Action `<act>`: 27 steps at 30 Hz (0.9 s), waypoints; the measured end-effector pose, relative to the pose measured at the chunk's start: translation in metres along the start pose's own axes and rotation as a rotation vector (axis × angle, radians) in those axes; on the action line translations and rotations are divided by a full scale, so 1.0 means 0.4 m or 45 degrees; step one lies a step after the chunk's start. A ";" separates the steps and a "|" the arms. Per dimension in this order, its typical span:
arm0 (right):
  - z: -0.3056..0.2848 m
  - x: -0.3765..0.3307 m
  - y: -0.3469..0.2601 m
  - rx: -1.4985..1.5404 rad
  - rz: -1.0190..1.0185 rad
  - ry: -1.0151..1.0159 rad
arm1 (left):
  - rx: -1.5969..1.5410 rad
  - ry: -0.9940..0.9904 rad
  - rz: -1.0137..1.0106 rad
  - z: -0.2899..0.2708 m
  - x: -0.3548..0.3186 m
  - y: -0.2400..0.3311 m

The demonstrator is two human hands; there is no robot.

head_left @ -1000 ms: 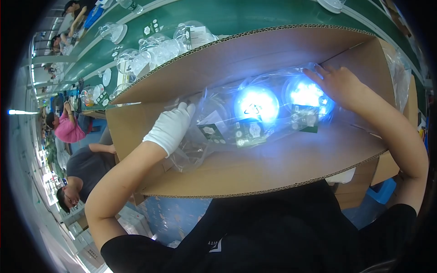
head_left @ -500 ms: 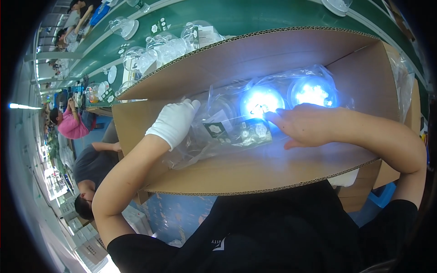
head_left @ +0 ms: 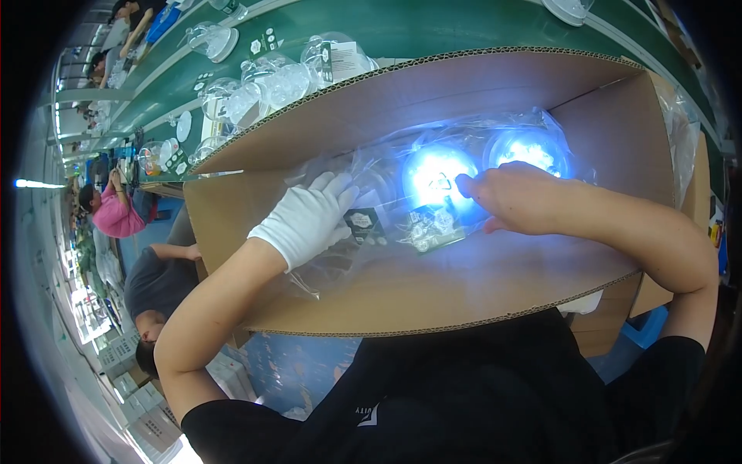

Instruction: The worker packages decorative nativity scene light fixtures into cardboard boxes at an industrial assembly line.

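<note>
An open cardboard box (head_left: 456,309) in front of me holds clear round items in plastic bags. Two of them glow bluish white: the middle light (head_left: 439,172) and the right light (head_left: 533,151). My left hand (head_left: 305,218), in a white glove, rests with spread fingers on the clear plastic bag (head_left: 309,282) at the left. Beside it is a dark green printed card (head_left: 364,225). My bare right hand (head_left: 522,203) reaches over the lights, index fingertip out at the right edge of the middle light; its other fingers are partly hidden. Glare hides whether it touches.
Behind the box, several clear globes (head_left: 334,56) with cards stand on a green work surface (head_left: 448,27). Another clear globe with a white base (head_left: 212,41) lies farther left. Co-workers are at the left, one in a pink top (head_left: 118,213) and one in a grey shirt (head_left: 154,280).
My left hand has gone from closed on the bag's edge to spread flat on it, slightly to the right. My right index fingertip has shifted slightly up and right.
</note>
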State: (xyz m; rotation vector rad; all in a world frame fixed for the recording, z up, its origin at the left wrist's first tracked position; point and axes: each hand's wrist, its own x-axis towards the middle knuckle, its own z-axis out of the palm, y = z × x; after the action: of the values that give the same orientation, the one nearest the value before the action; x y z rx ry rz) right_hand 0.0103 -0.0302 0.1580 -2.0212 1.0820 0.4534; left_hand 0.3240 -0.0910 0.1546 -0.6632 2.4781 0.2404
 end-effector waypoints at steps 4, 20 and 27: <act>0.001 -0.018 0.005 -0.244 -0.233 -0.098 | 0.113 0.090 0.012 0.054 -0.001 -0.007; -0.045 -0.129 0.090 -0.591 0.077 0.552 | -0.022 0.481 0.417 -0.056 -0.009 0.081; -0.007 -0.072 0.194 -0.197 0.484 -0.113 | -0.478 -0.107 0.610 -0.001 0.006 0.108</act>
State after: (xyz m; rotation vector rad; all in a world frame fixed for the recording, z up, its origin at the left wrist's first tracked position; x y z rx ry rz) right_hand -0.0697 -0.0425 0.1410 -1.9052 1.4175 0.8364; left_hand 0.3001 -0.0547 0.1549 -0.1793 2.4957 0.9098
